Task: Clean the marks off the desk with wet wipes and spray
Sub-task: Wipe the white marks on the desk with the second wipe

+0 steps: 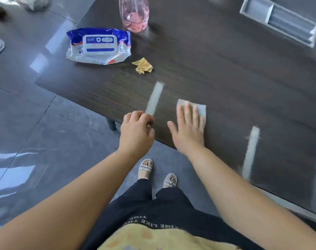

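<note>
Below, we see a dark desk (225, 69) with a fine, streaky wood grain and a straight near edge. Two pale, chalky marks lie on it, both long narrow strips: the left mark (154, 98) runs from mid-desk down toward the edge, and the right mark (251, 152) lies well apart from it, with smudgy borders.

Between the two marks sits one wet wipe (201, 109), a thin, whitish folded square lying flat on the wood. Our right hand (188, 129) presses it down with the palm low and the fingers straight and spread; nothing is curled round it.

Our left hand (135, 132) has its fingers curled at the near end of the left mark. Motion blur keeps us from telling whether it pinches anything there.

Farther back lie one soft, crinkled pack of wipes (99, 46) in white and blue plastic with a rigid flip lid, and just beyond it one clear pink spray bottle (134, 13), rounded and ribbed, its top out of view. One crumpled yellow scrap (143, 66) lies near the pack. One grey rectangular tray (280, 20) is sunk into the far right of the desk.

Glossy grey floor tiles (36, 132) surround the desk, and two pale strappy sandals (145, 167) show below.
</note>
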A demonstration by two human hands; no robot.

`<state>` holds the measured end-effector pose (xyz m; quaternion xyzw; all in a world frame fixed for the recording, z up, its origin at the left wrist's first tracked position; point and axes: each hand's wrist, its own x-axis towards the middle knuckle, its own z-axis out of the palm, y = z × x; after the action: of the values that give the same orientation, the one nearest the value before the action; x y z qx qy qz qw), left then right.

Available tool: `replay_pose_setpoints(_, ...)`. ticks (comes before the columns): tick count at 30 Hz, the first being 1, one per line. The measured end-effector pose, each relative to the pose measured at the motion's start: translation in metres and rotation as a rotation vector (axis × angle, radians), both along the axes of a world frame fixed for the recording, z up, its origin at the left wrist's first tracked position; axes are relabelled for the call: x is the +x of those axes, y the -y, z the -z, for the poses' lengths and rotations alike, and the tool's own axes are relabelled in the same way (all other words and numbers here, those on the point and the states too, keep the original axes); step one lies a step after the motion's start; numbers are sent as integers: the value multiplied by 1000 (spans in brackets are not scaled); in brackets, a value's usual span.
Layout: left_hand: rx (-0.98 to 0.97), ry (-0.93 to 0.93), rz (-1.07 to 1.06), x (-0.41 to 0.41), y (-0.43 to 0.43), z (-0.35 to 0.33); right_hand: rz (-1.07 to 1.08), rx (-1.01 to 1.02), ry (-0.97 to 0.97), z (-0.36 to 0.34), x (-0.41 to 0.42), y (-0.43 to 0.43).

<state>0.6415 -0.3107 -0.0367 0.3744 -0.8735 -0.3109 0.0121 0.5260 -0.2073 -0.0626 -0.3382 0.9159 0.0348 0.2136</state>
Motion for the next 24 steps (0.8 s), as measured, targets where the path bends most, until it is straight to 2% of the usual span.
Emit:
replay_pose_setpoints(3,-17,-2,37,-6,-11,-1,-318,-55,20,3,41,2)
replay_pose_setpoints(5,-19,12,86,-13,-20,-2,-419,-74,9,10,38,-37)
replay_pose_setpoints(7,-17,35,141,-20,-33,-5,-301,-103,13,14,19,-92)
replay_pose_setpoints(9,-6,40,218,-32,-54,-8,-102,-72,-61,15,-15,-160)
replay_pose_setpoints(11,13,54,303,-42,-76,-11,222,-8,-32,5,-51,-217)
replay_pose_setpoints(13,19,79,394,-52,-99,-11,552,27,-39,-2,-71,-243)
replay_pose_setpoints(15,10,98,474,-63,-122,-11,729,21,-45,-3,-69,-233)
replay_pose_setpoints(17,1,117,519,-71,-141,-11,624,-9,-27,0,-48,-203)
replay_pose_setpoints(20,0,129,547,-82,-164,-10,104,-89,21,5,-9,-190)
replay_pose_setpoints(21,-4,131,557,-85,-171,-9,-3,-94,18,6,-9,-204)
replay_pose_setpoints(22,-9,132,567,-87,-176,-9,-26,-104,-19,8,-18,-223)
replay_pose_setpoints(24,-21,140,597,-92,-186,-9,114,-77,-87,12,-52,-271)
